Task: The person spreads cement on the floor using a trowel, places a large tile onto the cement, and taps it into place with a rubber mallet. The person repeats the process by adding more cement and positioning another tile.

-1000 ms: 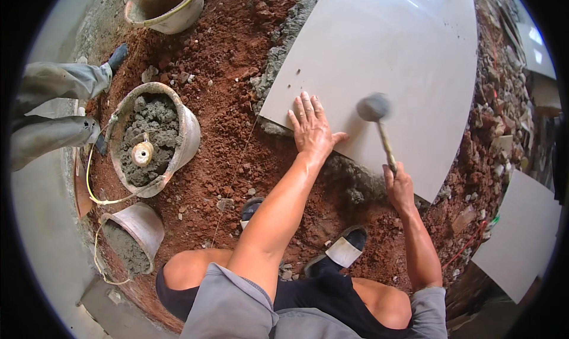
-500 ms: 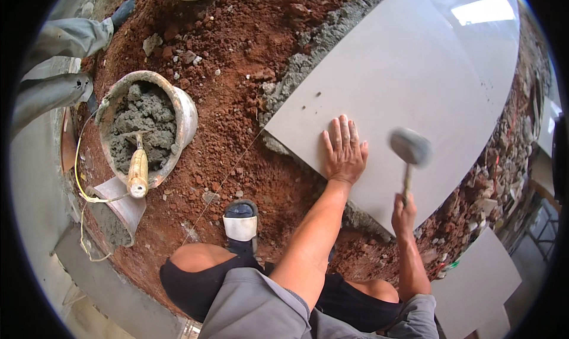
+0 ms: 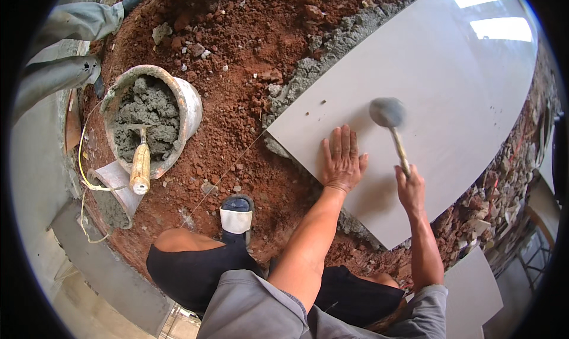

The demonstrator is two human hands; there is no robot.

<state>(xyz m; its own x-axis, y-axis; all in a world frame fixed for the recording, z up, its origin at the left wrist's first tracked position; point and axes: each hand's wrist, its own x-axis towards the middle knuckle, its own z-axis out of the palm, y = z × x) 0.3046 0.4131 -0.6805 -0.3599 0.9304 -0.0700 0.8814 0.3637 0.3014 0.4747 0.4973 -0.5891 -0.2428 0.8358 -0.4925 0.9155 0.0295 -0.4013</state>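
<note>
A large pale, glossy floor tile [image 3: 450, 90] lies on a bed of grey mortar [image 3: 332, 45] that shows along its left edge. Near the tile's closest corner, my left hand [image 3: 342, 161] rests flat on the surface with its fingers stretched out. My right hand [image 3: 411, 188] is closed around the wooden handle of a mallet [image 3: 387, 112] with a dark round head. The head is over the tile, up and to the right of my left fingertips; whether it touches the surface I cannot tell. Two small dark crumbs lie on the tile.
To the left stands a bucket [image 3: 188, 111] of grey mortar, with a wooden-handled trowel [image 3: 140, 167] resting in it. A thin string [image 3: 228, 170] runs across the red soil [image 3: 237, 72]. Another person's legs [image 3: 65, 75] are at upper left. Rubble [image 3: 480, 202] borders the tile's right side.
The mallet and my right hand have moved forward, with the head shifted up and left over the tile. My left hand stays flat on the tile. The whole view has shifted slightly.
</note>
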